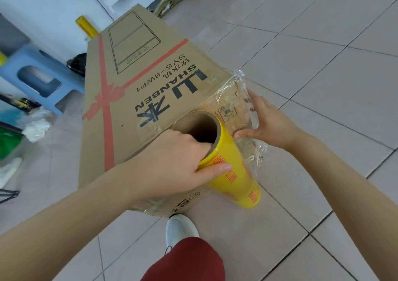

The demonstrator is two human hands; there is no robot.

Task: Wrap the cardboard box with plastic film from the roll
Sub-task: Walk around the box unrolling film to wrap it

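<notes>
On the tiled floor [323,65] the long cardboard box [137,99] lies flat, the yellow roll [234,173] upright at its near corner, left hand [172,157] gripping the roll's rim, fingers inside the core, right hand [271,123] holding crumpled plastic film [241,86] against the box's end, fingertips hidden.

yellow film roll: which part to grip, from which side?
Grip the film roll at its top rim, from above on its left. It stands near upright with the hollow core open upward, so fingers fit inside and the thumb clamps the yellow wall, as the left hand does. The film leaves its right side toward the cardboard box, held by the right hand; keep that side free.
</notes>
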